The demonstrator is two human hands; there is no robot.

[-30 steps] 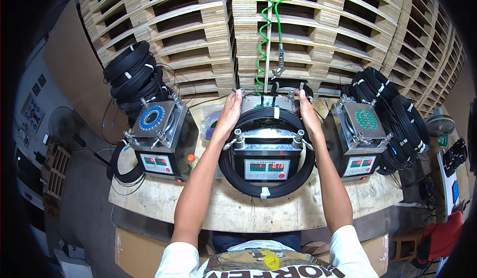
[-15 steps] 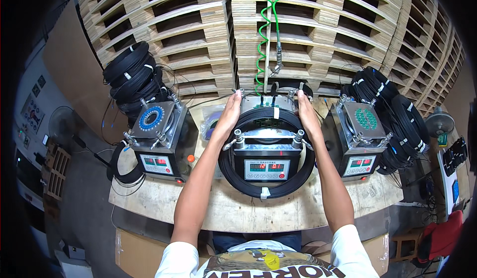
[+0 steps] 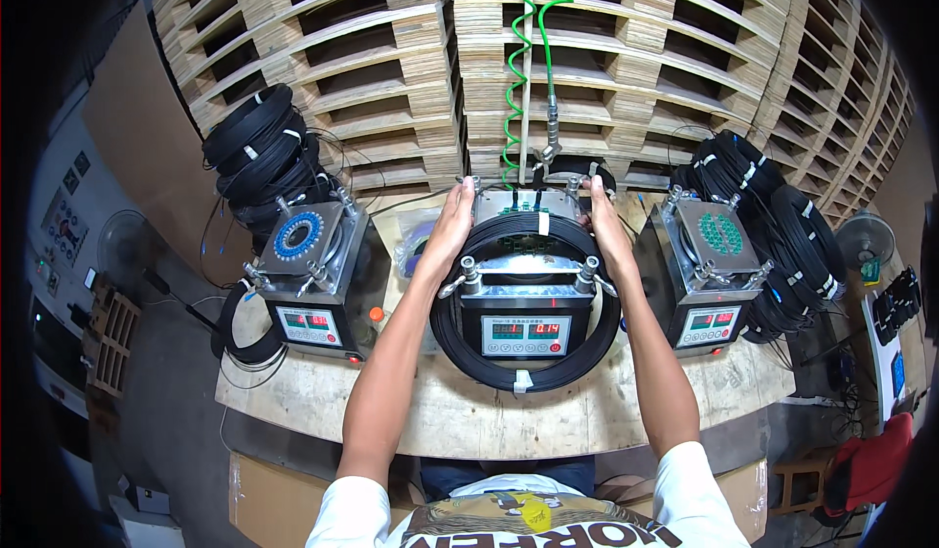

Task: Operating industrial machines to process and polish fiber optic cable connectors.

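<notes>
Before me stands a small metal machine with a lit control panel and clamp posts at its corners. A coil of black cable, tied with white tape, loops around its front and over its top. My left hand is closed at the far left clamp handle, thumb side inward. At the far right clamp handle, my right hand is closed in a similar way. The fingertips of both hands are partly hidden. Green connectors show between the hands, partly covered by the coil.
A similar machine with a ring of blue connectors stands left, another with green connectors right. Coiled black cables are stacked behind. A green spiral hose and an air gun hang before wooden pallets.
My right hand has shifted slightly to the right; my left hand has hardly moved. Digits on the machines' displays differ. The hanging air gun has swung a little to the right.
</notes>
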